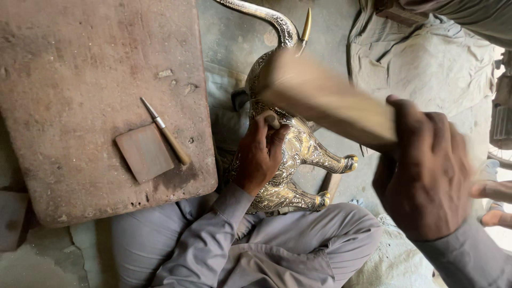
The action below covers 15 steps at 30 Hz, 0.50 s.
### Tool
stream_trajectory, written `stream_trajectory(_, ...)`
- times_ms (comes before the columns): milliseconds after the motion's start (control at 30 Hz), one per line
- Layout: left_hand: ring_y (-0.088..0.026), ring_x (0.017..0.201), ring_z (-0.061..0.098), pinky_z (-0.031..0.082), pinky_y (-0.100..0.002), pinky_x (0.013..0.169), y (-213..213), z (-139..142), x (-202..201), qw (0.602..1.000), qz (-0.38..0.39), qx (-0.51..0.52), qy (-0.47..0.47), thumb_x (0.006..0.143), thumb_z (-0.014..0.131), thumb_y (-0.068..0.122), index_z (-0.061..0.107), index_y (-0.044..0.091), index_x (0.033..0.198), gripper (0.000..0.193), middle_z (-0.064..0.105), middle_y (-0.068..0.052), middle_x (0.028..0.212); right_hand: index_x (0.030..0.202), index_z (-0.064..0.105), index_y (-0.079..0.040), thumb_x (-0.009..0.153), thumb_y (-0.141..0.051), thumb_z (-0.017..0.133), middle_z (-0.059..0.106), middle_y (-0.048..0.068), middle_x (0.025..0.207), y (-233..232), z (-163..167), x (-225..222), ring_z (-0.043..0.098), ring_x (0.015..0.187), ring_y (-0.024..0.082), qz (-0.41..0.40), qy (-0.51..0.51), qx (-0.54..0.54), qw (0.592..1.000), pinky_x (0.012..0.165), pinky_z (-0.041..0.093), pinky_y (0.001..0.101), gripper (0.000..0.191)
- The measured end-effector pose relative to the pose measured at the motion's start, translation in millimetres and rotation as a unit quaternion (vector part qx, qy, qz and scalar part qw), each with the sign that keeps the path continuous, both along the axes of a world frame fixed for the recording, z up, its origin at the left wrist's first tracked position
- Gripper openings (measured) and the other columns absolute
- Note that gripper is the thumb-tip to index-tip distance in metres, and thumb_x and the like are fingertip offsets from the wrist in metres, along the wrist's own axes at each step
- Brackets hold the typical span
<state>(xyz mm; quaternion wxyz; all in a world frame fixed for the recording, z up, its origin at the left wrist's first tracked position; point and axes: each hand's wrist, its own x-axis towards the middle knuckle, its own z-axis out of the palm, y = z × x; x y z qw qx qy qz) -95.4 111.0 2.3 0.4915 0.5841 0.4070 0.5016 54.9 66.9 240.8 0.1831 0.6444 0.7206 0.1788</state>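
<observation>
So the person is sitting on the floor with an engraved brass animal figure [290, 152] lying across their lap, legs sticking out away from the left hand [260, 152]. That hand is curled tight around something small pressed to the figure's body, looks like a punch or chisel but I can't tell, it's mostly hidden by the fingers. The right hand [424, 170] is wrapped snug around the handle of a wooden mallet [320, 96], whose blurred head sits just above the left hand, right over the figure's back. The figure's long curved neck and a golden horn [305, 26] point up and away from both hands. Off to the far side of the left hand there's a worn wooden block [80, 80] with a small flat metal plate [145, 153] on it and a wooden-handled graver [166, 132] lying right beside that plate.
</observation>
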Motion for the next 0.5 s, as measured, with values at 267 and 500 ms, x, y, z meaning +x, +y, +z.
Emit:
stream_trajectory(267,-0.028,0.085,0.069,0.056,-0.039,0.073,-2,-5,3,1.0,0.002,0.007,-0.014,0.109,0.063,0.022,0.054,0.002,0.12,0.025,0.064,-0.015,0.102,0.142,0.059,-0.012,0.092,-0.008,0.065,0.06,0.01,0.109,8,6,-21,0.059,0.098,0.031,0.001,0.134,0.054,0.989,0.092,0.042,0.0451,0.051)
stream_trajectory(500,-0.026,0.09,0.073,0.06,-0.035,0.071,-4,-17,6,0.999,0.001,0.008,-0.043,0.11,0.057,0.024,0.052,-0.003,0.129,0.033,0.066,-0.018,0.111,0.137,0.068,-0.019,0.101,-0.021,0.069,0.066,-0.001,0.103,2,2,-8,0.058,0.092,0.016,0.04,-0.051,0.02,0.998,0.088,0.041,0.0343,0.036)
